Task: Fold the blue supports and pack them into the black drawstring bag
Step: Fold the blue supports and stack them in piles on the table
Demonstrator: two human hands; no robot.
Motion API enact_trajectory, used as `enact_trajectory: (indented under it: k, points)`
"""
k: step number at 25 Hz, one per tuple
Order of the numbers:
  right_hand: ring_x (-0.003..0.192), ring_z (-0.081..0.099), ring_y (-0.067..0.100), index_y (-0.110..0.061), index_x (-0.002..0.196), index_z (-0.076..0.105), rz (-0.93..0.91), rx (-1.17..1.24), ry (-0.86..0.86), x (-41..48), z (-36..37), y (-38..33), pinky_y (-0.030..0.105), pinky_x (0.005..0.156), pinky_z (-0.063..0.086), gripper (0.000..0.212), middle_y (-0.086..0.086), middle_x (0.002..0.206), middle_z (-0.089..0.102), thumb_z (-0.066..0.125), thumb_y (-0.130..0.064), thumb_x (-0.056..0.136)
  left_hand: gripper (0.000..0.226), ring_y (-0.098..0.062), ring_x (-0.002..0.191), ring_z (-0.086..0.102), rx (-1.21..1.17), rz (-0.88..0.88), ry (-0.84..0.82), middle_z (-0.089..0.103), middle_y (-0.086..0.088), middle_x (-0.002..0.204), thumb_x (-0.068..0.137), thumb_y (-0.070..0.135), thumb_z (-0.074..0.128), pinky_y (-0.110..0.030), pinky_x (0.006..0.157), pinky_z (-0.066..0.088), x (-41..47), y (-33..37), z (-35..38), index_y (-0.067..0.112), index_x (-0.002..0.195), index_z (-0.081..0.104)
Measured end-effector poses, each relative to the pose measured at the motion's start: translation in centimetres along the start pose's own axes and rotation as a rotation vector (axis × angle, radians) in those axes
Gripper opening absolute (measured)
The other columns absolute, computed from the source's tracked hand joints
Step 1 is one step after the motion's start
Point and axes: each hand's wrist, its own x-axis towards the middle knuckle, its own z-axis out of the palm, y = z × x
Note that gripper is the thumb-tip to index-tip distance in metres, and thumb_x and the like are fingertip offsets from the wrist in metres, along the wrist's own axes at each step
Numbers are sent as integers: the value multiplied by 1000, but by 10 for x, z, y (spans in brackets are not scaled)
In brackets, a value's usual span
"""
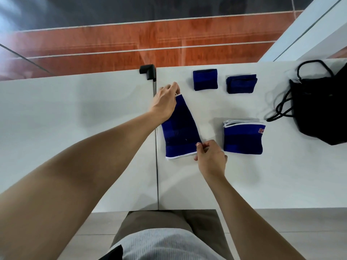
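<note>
A long blue support (180, 128) with white trim lies flat and unfolded on the white table (244, 181). My left hand (165, 102) pinches its far end. My right hand (211, 158) pinches its near right corner. To the right lies a folded blue support with white edges (243, 137). Two smaller folded blue supports sit at the back, one (205, 79) left of the other (241, 83). The black drawstring bag (319, 109) stands at the far right, its cords trailing onto the table.
A seam (156, 166) splits the table into two panels, with a black clamp (148, 71) at its far end. Beyond the table runs a red-brown tiled floor. My shorts and grey shirt show below the near table edge.
</note>
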Motion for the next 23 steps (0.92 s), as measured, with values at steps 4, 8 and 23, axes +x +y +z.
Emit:
enact_trajectory:
  k: [4,8,23]
  points:
    - [68,62,14,-17,95,53,-14,-27,5,4,-2,-3,37,93,38,23,-6,66,67,54,-40,99,24,-30,105,51,191,-39,181,55,-8,113,91,7,59,-38,96,39,-6,-6,7,16,114,57]
    - [79,59,20,-19,102,48,-19,-61,0,0,-6,-1,43,89,49,25,-5,89,60,60,-40,96,19,-29,95,52,150,91,311,58,-7,107,90,9,58,-38,89,43,-61,-7,11,16,108,61]
    - [66,60,12,-8,93,68,-48,493,-237,-25,-40,6,21,55,51,16,5,81,67,53,-8,99,45,-26,119,60,120,215,-43,65,-1,130,86,19,64,-39,100,43,-200,-7,54,17,130,56]
